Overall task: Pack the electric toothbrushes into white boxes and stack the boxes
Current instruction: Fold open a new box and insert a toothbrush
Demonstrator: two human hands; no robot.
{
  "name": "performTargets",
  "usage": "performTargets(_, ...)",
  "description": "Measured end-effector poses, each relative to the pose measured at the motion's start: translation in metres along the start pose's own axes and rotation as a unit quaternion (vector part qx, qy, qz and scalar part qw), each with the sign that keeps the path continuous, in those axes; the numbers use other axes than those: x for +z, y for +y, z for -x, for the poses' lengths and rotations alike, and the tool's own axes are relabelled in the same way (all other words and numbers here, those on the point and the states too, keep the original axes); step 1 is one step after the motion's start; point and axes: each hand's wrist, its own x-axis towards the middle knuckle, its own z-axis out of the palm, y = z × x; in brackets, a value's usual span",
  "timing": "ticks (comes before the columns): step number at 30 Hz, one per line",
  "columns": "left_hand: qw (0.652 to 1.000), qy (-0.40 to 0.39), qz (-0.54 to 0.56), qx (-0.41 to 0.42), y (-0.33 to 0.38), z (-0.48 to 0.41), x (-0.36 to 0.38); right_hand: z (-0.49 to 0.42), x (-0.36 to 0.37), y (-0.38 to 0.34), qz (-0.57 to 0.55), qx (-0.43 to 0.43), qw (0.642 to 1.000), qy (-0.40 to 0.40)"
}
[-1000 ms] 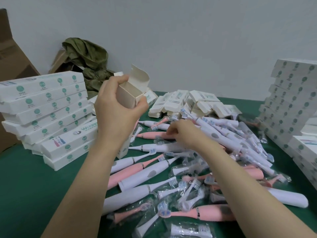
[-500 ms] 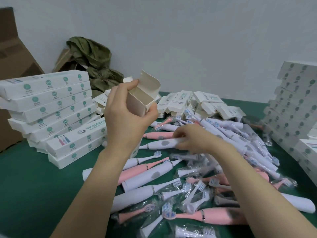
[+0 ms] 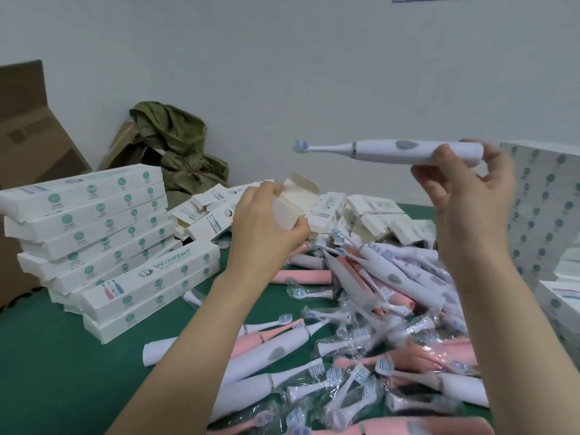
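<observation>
A white toothbrush (image 3: pixel 392 151) is held in the air above the table, roughly level, its brush head pointing left and its grey button facing up. The right hand (image 3: pixel 467 189) pinches it near the butt end of the handle, with the thumb underneath and the curled fingertips (image 3: pixel 445 152) on top; the other fingers are loosely bent behind it. Lower and to the left, the left hand (image 3: pixel 266 227) grips an open white box (image 3: pixel 290 207) by its end, fingers wrapped over the far side and thumb on the near edge, with the end flap standing up. Box and toothbrush are apart.

Below both forearms lies a heap of toothbrushes (image 3: pixel 361 293), white and pink, mixed with spare brush heads in clear wrappers. Behind it sits a cluster of empty boxes (image 3: pixel 370 211). A left stack (image 3: pixel 94 230) of closed white boxes leans unevenly, and a right stack (image 3: pixel 543 215) rises at the frame's edge. All rest on a green table (image 3: pixel 62 372). A cardboard carton (image 3: pixel 25 136) and an olive cloth (image 3: pixel 175 142) sit against the wall.
</observation>
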Motion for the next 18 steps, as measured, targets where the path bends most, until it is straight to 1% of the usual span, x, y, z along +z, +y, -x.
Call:
performTargets(2,1.000,0.006,-0.005,0.005,-0.001,0.000,0.002,0.004,0.006,-0.003,0.004,0.002,1.000,-0.031)
performTargets(5,0.999,0.018,-0.017,0.022,-0.001,0.004,0.004,0.011,0.014,-0.003,0.096,-0.033,0.993,-0.067)
performTargets(9,0.998,0.047,-0.017,0.037,-0.001,0.009,0.002,0.010,0.012,-0.011,0.152,-0.067,0.983,-0.080)
performTargets(11,0.998,0.052,-0.001,0.036,0.001,0.010,0.000,0.010,0.010,-0.012,0.216,-0.093,0.968,-0.081)
performTargets(13,0.998,0.047,0.006,0.040,0.002,0.012,0.000,0.014,0.013,-0.009,0.266,-0.115,0.952,-0.102)
performTargets(16,0.999,0.026,0.018,0.035,0.004,0.017,0.002,0.024,0.020,0.003,0.290,-0.131,0.935,-0.157)
performTargets(18,0.999,0.012,0.031,0.018,0.005,0.020,0.003,0.032,0.028,0.012,0.308,-0.166,0.920,-0.179)
